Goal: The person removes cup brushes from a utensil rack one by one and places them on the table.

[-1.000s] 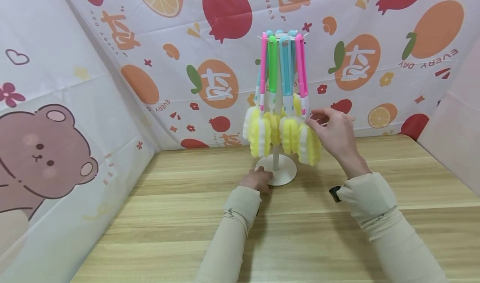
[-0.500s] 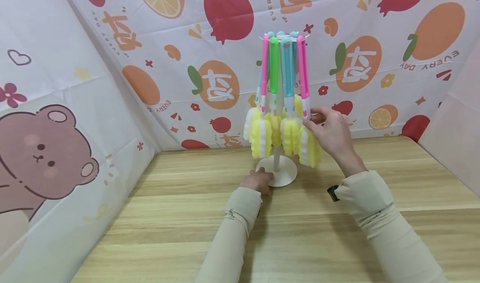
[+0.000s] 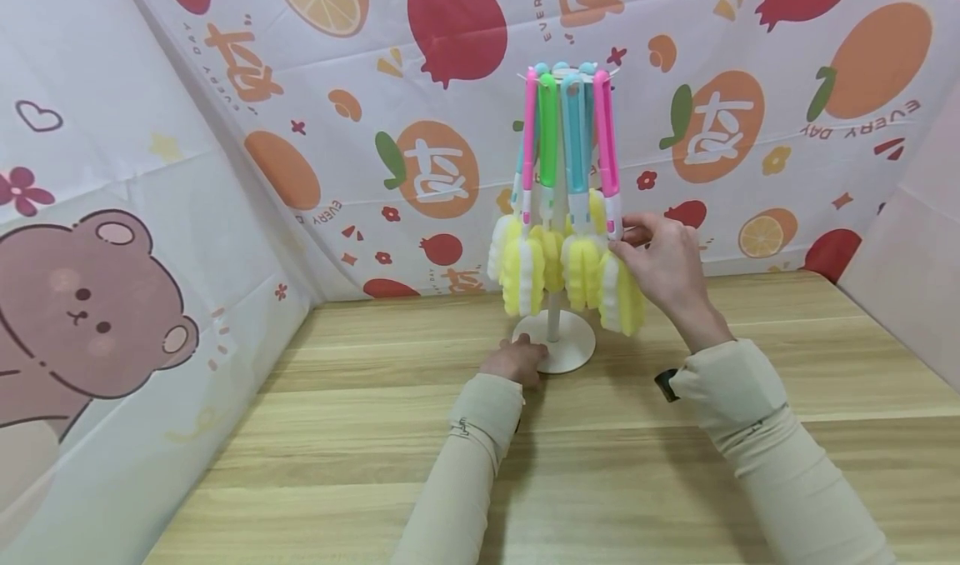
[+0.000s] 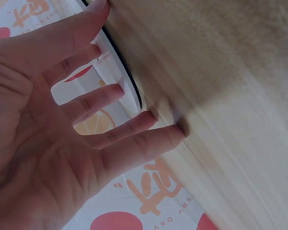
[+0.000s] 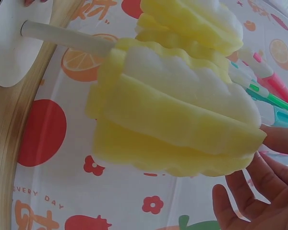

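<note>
A white display stand [image 3: 573,350] with a round base holds several sponge bottle brushes, hung by their handles from its top ring. My right hand [image 3: 667,269] pinches the white neck of the rightmost brush, a pink-handled bottle brush [image 3: 606,140], just above its sponge. In the right wrist view the yellow-and-white sponge head [image 5: 182,115] fills the middle, and the neck behind it is mostly hidden by sponge and fingers. My left hand [image 3: 513,360] rests at the left edge of the base. Its fingers [image 4: 139,146] reach out nearly straight in the left wrist view, touching the base rim and tabletop.
Beside the pinched brush hang a blue-handled brush [image 3: 576,144], a green-handled brush [image 3: 548,132] and another pink-handled brush [image 3: 529,132]. A fruit-print cloth [image 3: 337,73] stands behind the wooden table [image 3: 337,465]. A bear-print cloth [image 3: 90,298] borders the left side.
From one second to half a second ago, the pink-handled brush tilted very slightly and my right hand shifted a little with it. My left hand stays at the base.
</note>
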Tool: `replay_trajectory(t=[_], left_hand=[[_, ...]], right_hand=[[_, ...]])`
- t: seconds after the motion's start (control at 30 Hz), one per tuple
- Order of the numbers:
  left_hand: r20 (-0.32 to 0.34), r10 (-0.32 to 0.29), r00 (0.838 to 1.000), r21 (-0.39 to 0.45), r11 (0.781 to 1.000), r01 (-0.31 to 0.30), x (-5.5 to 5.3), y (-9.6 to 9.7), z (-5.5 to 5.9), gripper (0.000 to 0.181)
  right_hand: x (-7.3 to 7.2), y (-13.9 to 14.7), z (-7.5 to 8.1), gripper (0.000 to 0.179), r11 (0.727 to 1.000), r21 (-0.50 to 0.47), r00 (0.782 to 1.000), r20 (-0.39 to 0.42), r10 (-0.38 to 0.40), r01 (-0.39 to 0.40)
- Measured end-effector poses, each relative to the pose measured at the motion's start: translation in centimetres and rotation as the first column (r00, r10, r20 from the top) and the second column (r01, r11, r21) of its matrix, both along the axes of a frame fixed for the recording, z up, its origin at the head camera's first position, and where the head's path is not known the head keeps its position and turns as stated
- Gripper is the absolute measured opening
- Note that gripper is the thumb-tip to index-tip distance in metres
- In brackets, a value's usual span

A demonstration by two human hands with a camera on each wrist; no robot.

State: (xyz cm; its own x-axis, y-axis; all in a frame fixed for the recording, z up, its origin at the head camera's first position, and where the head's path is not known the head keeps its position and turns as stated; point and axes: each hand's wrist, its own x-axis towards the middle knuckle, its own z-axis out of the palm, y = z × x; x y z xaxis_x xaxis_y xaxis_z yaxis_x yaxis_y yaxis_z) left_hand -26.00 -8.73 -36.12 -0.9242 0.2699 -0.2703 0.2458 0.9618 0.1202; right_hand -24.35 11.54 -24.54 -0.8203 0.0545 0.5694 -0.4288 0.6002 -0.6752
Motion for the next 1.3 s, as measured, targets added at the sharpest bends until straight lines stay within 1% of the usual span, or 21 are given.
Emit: replay_trajectory(t=[0.33,0.53,0.9,1.3], left_hand=[[0.006,0.011,1.000,0.020,1.000,-0.011,0.09,0.02,-0.04,0.045],[0.008,0.003,1.000,0.006,1.000,-0.003,-0.01,0.00,-0.02,0.044],[0.016,0.010,1.000,-0.001,1.000,-0.010,0.08,0.09,0.13,0.044],[0.005,-0.006,1.000,-0.009,1.000,0.006,0.07,0.06,0.02,0.044]], right_hand=[[0.24,0.17,0.13,0.031,1.000,-0.024,1.000,-0.010,-0.016,0.016],[0.38,0.18,0.16,0.031,0.999,-0.039,0.999,-0.039,-0.024,0.023],[0.73,0.52,0.31,0.031,0.998,-0.057,0.998,-0.052,-0.040,0.037],[0.86,0.76,0.04,0.031,0.998,-0.056,0.998,-0.043,-0.038,0.035]])
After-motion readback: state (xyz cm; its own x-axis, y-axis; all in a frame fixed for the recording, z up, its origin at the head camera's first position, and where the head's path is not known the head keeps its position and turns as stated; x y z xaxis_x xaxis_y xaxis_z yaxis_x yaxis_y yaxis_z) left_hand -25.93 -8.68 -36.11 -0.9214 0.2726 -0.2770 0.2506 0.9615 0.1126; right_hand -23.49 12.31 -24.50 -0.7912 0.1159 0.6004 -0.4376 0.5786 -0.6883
